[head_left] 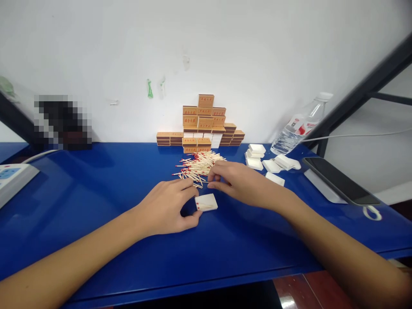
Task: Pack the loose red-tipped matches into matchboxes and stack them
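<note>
A small white matchbox tray (206, 201) lies on the blue table (96, 201), with several matches inside. My left hand (169, 208) curls round the tray's left side, thumb at its near corner and forefinger at its far corner. My right hand (238, 182) reaches over from the right, its fingertips pinched at the near edge of a loose pile of red-tipped matches (198, 165). What the pinch holds is too small to make out.
Stacked tan matchbox sleeves (204, 122) stand against the white wall. Empty white trays (268, 161) lie at the right, beside a tilted water bottle (298, 126) and a phone (341, 180) on a stand. A white power strip (13, 178) sits far left.
</note>
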Tool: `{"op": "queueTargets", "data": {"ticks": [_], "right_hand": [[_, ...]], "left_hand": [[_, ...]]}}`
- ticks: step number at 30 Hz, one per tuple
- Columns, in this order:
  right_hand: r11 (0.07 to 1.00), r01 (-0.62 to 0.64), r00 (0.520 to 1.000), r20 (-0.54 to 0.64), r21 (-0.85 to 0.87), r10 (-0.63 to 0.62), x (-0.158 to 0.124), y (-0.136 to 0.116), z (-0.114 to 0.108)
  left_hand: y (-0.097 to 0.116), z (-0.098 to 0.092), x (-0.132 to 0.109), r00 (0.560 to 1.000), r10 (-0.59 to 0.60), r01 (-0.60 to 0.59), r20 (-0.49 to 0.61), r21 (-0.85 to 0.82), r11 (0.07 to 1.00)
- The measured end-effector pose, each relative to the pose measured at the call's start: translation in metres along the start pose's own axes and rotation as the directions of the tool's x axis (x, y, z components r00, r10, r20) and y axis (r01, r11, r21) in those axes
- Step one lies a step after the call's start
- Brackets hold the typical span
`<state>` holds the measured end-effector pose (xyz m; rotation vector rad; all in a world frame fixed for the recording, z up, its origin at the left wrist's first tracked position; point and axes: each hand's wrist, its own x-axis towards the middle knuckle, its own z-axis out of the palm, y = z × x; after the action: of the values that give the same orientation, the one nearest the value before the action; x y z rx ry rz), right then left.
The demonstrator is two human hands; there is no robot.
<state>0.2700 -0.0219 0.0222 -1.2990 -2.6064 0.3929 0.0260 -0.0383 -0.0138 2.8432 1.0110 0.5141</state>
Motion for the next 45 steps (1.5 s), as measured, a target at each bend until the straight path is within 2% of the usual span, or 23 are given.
{"op": "queueTargets", "data": {"ticks": [5, 10, 13, 18, 19, 21, 23, 25, 31, 36, 42, 45], "right_hand": [[0.996, -0.088, 0.996, 0.023, -0.011, 0.088, 0.021, 0.010, 0.015], [0.994, -0.092, 0.996, 0.013, -0.056, 0.093, 0.009, 0.012, 0.014], [0.998, -0.046, 0.999, -0.020, -0.036, 0.045, -0.006, 0.004, 0.006], [0.991, 0.089, 0.994, 0.059, 0.102, -0.096, -0.014, -0.013, 0.009], [0.990, 0.095, 0.994, 0.045, 0.108, -0.100, -0.012, -0.014, 0.013], [0.994, 0.072, 0.996, -0.062, 0.085, -0.066, -0.006, -0.010, 0.019], [0.999, 0.011, 0.980, -0.200, 0.048, -0.001, 0.001, -0.001, 0.026], [0.998, -0.059, 0.964, -0.258, 0.022, 0.062, 0.008, 0.008, 0.032], [0.988, -0.152, 0.971, -0.191, -0.023, 0.145, 0.019, 0.011, 0.042], [0.979, -0.169, 0.982, -0.106, -0.112, 0.158, 0.014, 0.013, 0.035], [0.999, -0.046, 0.994, -0.104, -0.015, 0.044, -0.002, 0.015, 0.007], [0.999, 0.033, 0.999, -0.038, 0.032, -0.032, -0.007, 0.006, 0.003]], "left_hand": [[-0.001, -0.005, -0.001, 0.994, 0.080, -0.078, 0.068, -0.031, 0.996], [-0.004, -0.005, -0.001, 0.997, 0.063, -0.062, 0.051, -0.015, 0.998], [-0.005, -0.006, 0.000, 0.999, 0.027, -0.026, 0.040, -0.030, 0.999], [-0.006, -0.007, 0.001, 1.000, 0.011, -0.010, 0.028, -0.027, 1.000], [-0.007, -0.007, 0.001, 1.000, 0.012, -0.012, 0.027, -0.026, 1.000], [-0.007, -0.006, 0.001, 0.999, 0.024, -0.023, 0.030, -0.032, 0.999], [-0.007, -0.006, 0.000, 0.998, 0.047, -0.045, 0.036, -0.047, 0.998], [-0.006, -0.005, -0.001, 0.996, 0.075, -0.073, 0.044, -0.064, 0.995], [-0.003, -0.005, -0.003, 0.992, 0.102, -0.096, 0.070, -0.085, 0.992], [-0.003, -0.007, -0.001, 0.992, 0.079, -0.073, 0.093, -0.073, 0.995], [-0.009, -0.012, 0.002, 0.996, 0.043, -0.040, 0.072, -0.038, 0.998], [-0.012, -0.014, 0.002, 0.998, 0.017, -0.016, 0.056, -0.022, 1.000]]}}
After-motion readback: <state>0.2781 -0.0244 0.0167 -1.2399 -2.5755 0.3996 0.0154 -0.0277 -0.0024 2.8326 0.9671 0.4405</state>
